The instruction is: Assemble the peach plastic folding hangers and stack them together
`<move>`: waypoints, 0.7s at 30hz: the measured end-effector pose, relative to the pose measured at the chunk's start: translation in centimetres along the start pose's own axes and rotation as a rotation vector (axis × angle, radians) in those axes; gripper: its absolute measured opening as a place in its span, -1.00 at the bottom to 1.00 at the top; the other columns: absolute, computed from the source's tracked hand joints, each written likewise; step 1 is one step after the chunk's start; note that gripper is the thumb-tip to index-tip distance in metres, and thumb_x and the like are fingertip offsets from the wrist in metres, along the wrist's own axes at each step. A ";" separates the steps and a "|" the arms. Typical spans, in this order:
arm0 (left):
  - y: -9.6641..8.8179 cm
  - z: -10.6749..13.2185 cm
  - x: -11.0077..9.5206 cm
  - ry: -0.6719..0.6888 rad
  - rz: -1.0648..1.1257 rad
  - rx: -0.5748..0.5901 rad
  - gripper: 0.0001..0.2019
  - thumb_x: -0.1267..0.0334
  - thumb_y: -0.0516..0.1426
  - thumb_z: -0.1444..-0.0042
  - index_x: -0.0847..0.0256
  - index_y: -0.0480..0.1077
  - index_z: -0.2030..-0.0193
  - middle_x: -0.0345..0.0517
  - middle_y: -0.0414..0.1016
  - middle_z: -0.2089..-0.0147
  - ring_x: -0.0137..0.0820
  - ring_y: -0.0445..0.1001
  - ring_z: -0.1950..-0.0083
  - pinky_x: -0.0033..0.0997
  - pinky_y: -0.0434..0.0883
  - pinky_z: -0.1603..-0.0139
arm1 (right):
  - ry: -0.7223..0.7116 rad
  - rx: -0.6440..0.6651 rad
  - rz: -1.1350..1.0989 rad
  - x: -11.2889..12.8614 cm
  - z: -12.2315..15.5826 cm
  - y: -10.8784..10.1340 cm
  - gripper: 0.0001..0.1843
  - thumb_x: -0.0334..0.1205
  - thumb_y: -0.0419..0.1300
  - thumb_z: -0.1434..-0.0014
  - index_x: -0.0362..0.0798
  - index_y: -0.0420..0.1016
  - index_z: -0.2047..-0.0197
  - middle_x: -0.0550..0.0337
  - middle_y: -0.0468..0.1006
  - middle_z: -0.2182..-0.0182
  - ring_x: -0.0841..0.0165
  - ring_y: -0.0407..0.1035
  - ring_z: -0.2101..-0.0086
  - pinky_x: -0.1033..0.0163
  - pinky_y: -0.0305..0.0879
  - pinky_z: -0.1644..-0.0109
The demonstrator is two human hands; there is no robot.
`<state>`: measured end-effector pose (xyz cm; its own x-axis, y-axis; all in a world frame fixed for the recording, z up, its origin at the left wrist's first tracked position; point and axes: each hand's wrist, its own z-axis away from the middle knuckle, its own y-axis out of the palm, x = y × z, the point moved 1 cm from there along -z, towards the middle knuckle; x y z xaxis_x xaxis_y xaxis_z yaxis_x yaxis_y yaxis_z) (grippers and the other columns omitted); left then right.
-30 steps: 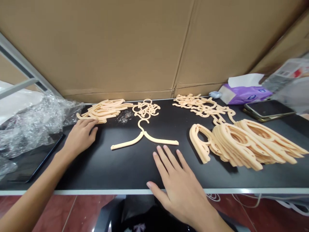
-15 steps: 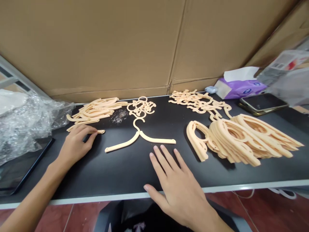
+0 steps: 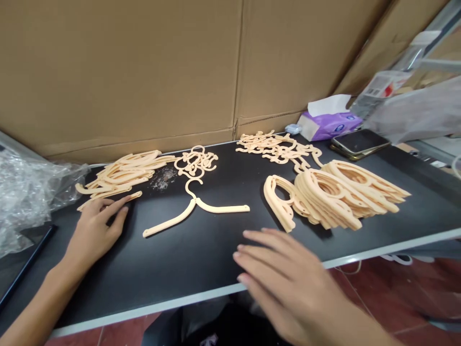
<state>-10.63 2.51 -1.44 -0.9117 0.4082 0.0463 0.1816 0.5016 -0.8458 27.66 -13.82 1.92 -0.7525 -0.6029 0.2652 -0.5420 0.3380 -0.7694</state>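
My left hand (image 3: 94, 231) is at the near side of a pile of cream hanger arms (image 3: 124, 173). Its index finger is stretched along a single hanger arm (image 3: 136, 195), touching or just above it, and the thumb is apart. Part of that arm is hidden by the fingers. In the middle lie a hanger hook (image 3: 188, 186) and two hanger arms (image 3: 169, 223), set out in a hanger's shape. Over the table's front edge, my right hand (image 3: 288, 274) is open with fingers extended, holding nothing.
Loose hooks (image 3: 196, 162) lie behind the hanger shape, and more small cream pieces (image 3: 277, 146) farther right. Stacked folded hangers (image 3: 324, 197) stand at the right. Behind them are a purple tissue pack (image 3: 329, 125) and a phone (image 3: 360, 142). Clear plastic wrap (image 3: 32, 192) covers the left end.
The view has swung to the right. My right hand has drawn back from the hanger shape toward the front edge and turned. My left thumb has moved away from the single hanger arm.
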 end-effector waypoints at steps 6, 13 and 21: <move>0.8 0.0 0.6 0.031 -0.018 0.005 -0.72 0.18 0.10 -0.35 0.04 0.44 -0.14 -0.12 0.54 0.00 -0.23 0.49 -0.05 -0.21 0.44 -0.14 | 0.129 0.081 0.348 -10.1 -5.8 -5.5 -0.75 -0.25 0.14 -0.32 -0.04 0.67 0.25 0.06 0.65 0.34 0.18 0.45 0.21 0.07 0.35 0.09; 0.5 0.1 0.4 0.033 -0.070 -0.035 -0.81 0.20 0.14 -0.32 0.09 0.43 -0.04 -0.15 0.58 0.02 -0.23 0.51 -0.09 -0.23 0.46 -0.13 | 0.379 0.581 0.609 -21.1 -10.2 -2.0 -0.67 -0.30 0.10 -0.22 -0.16 0.71 0.15 -0.16 0.64 0.18 0.03 0.39 0.06 0.06 0.26 0.04; -2.3 -1.0 -3.7 0.169 -0.035 -0.236 -0.75 0.35 0.22 -0.23 0.13 0.44 -0.04 -0.06 0.55 0.06 -0.21 0.53 0.04 -0.17 0.47 -0.07 | 0.391 0.582 0.567 -23.5 -9.8 -0.5 -0.72 -0.42 0.12 -0.12 -0.17 0.69 0.27 -0.14 0.60 0.20 0.12 0.37 0.11 0.10 0.18 -0.04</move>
<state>-7.27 0.59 0.80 -0.8480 0.4992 0.1779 0.2501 0.6729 -0.6962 41.98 7.26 1.73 -0.9803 -0.1321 -0.1471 0.1449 0.0262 -0.9891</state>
